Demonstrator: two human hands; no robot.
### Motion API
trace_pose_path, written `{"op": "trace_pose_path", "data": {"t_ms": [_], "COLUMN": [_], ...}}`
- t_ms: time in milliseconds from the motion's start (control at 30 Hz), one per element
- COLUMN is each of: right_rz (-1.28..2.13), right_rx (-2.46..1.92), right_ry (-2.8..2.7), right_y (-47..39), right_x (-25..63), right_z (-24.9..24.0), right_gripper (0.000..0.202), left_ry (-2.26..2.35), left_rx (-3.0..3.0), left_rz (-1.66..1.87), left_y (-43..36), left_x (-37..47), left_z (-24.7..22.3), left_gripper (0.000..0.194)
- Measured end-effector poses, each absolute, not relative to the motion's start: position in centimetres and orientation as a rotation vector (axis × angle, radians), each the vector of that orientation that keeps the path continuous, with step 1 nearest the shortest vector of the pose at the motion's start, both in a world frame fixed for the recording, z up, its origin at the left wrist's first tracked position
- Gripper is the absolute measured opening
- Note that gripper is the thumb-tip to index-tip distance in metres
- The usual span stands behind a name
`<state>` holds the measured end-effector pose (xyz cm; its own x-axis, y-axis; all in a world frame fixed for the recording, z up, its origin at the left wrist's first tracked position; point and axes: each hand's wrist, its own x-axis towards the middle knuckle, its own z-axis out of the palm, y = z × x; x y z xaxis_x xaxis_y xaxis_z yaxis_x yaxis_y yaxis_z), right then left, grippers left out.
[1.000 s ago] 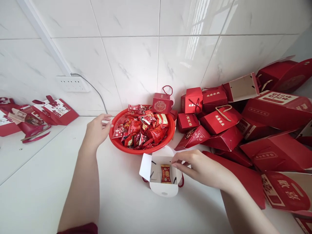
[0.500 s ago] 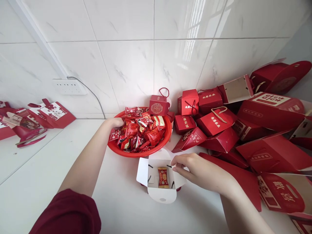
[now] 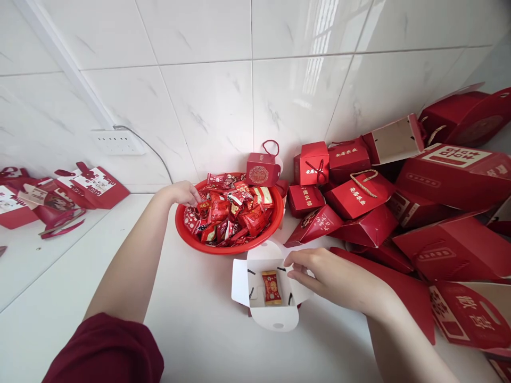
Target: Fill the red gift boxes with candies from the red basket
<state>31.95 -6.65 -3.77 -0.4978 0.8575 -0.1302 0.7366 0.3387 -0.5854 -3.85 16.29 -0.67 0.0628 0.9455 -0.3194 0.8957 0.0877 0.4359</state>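
Note:
My left hand (image 3: 184,193) is over the left rim of a red plastic basket (image 3: 207,250) heaped with wrapped candies (image 3: 229,213). Its fingers are closed at a small red-and-gold candy (image 3: 203,206), which shows at the fingertips. In front of the basket stands a small gift box (image 3: 256,306), white inside, its flaps spread open. One red-and-gold candy (image 3: 272,288) lies on its bottom. My right hand (image 3: 319,271) grips this box at its right edge, with thumb and fingertips at the upper right corner.
A closed red box (image 3: 263,170) with a cord loop sits at the basket's back rim. Many red gift boxes (image 3: 359,197) are piled along the right. More red boxes (image 3: 93,186) lie far left, below a wall socket (image 3: 117,142). A tiled wall (image 3: 207,117) rises behind.
My left hand has lifted slightly out of the candies, and a small red-and-gold candy now shows at its fingertips. My right hand stays at the open box. The view has shifted a little.

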Motion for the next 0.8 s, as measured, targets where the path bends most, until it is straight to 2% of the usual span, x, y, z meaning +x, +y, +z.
{"op": "trace_pose_path", "data": {"t_ms": [167,300,433,567,667,733,800], "right_rz": [0.896,0.924,0.926,0.894,0.866,0.853,0.839], "right_rx": [-1.435,-1.423,-1.418,-1.428,-1.441,-1.448,-1.447], "right_ry": [-2.389,-2.382,-2.396,-2.42,-2.435,-2.438,-2.438], "right_y": [-6.6,-6.6,-6.6,-6.6,-6.6,-6.7,-6.8], "right_x": [31.9,31.9,31.8,31.8,31.7,31.7,31.7], "right_z": [-4.0,-4.0,-3.8,-3.7,-3.8,-3.8,-3.8], "right_gripper": [0.018,0.018,0.02,0.022,0.023,0.024,0.023], "left_ry": [1.787,1.695,1.449,1.147,0.981,0.973,1.127], "left_rx": [1.81,1.856,1.935,2.015,2.133,2.263,2.359], "left_rz": [0.2,0.426,0.572,0.469,0.258,0.201,0.297], "left_y": [15.0,12.4,8.2,3.9,1.4,0.7,1.3], "left_x": [-5.1,-4.6,-2.1,1.9,4.6,5.4,4.8], "left_z": [0.9,2.3,3.3,2.8,1.5,0.5,-0.3], "left_gripper": [0.028,0.033,0.03,0.02,0.022,0.024,0.025]}}
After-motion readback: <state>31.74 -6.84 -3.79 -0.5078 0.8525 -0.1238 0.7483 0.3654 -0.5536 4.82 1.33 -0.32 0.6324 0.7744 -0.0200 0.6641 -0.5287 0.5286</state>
